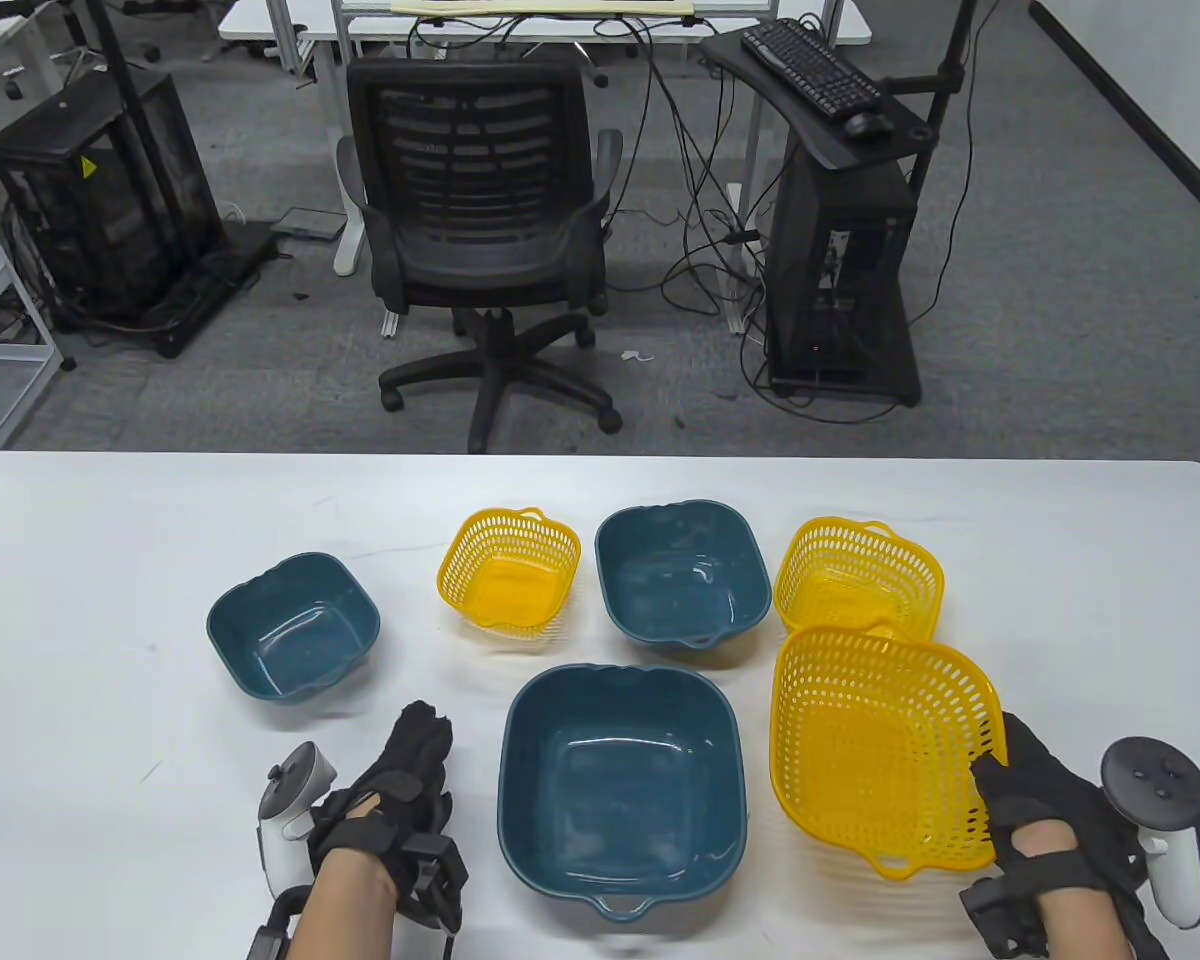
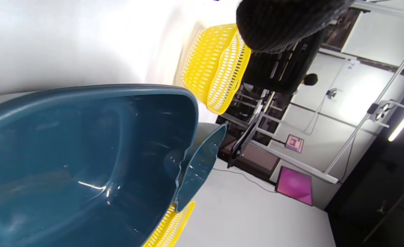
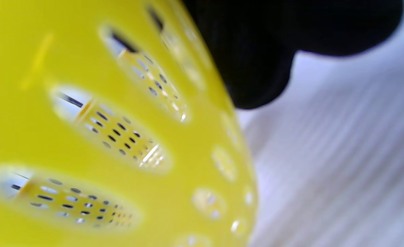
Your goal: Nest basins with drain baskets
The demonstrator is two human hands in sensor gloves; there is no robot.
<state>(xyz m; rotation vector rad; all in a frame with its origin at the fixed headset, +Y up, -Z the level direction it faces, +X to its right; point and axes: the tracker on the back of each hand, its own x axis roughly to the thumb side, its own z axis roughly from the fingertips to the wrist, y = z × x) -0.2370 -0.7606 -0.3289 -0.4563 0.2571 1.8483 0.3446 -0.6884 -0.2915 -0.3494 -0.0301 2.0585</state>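
Observation:
A large blue basin sits near the table's front middle. My right hand grips the right rim of the large yellow drain basket and holds it tilted, to the right of that basin; the basket wall fills the right wrist view. My left hand rests on the table left of the large basin, holding nothing. A small blue basin, a small yellow basket, a medium blue basin and a medium yellow basket stand behind. The left wrist view shows the large basin.
The white table has bare surface on its left and far right. An office chair, cables and a computer stand are on the floor beyond the far edge.

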